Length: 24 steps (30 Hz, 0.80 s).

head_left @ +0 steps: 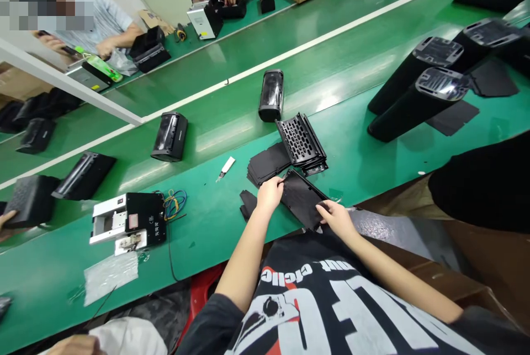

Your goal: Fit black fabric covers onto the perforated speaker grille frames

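Observation:
Close to my body, a black curved panel (303, 200) is held at the bench edge between both hands. My left hand (270, 194) grips its upper left corner, fingers closed. At its lower right end, my right hand (336, 217) pinches the edge between thumb and fingers. Just beyond lies a stack of black perforated panels (298, 139), slots facing up. Left of that stack are several thin black sheets (269, 163), fanned out. More black pieces (247, 204) lie beside my left wrist, partly hidden by it.
A small white-handled tool (227, 167) lies on the green bench. Further left stands a black-and-white machine (129, 220) with coiled wires. Black speaker-like units (271, 95) rest on the belt; tall black housings (418, 98) stand right. Co-workers sit across and on both sides.

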Available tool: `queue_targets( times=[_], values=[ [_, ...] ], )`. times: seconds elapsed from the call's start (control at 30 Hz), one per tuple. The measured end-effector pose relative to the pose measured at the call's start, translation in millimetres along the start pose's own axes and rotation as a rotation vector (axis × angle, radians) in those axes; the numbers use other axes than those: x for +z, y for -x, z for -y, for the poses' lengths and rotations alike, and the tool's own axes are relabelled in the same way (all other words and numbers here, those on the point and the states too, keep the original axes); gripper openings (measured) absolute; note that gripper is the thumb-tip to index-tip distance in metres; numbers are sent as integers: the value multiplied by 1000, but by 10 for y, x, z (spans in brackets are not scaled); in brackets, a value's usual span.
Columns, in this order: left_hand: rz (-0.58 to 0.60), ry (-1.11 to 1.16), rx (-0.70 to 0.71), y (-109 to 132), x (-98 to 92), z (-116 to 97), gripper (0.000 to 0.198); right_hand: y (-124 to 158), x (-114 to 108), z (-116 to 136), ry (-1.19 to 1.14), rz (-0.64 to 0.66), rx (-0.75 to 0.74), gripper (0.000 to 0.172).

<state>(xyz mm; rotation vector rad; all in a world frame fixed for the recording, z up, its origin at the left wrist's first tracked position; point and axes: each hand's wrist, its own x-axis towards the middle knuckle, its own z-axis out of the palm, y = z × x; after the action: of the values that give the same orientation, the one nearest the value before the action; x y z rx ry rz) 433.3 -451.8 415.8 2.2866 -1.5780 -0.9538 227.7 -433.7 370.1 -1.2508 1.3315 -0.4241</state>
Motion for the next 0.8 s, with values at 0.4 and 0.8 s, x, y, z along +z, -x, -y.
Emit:
queue_targets(
  times=[0.4,0.8],
  values=[
    [35,-282,-127,-222,130,71,37,201,-143,-291,647,35,66,35],
    [-15,-115,-65,-28,-24,81,30,43,32,-277,44,15,232,32]
  ],
)
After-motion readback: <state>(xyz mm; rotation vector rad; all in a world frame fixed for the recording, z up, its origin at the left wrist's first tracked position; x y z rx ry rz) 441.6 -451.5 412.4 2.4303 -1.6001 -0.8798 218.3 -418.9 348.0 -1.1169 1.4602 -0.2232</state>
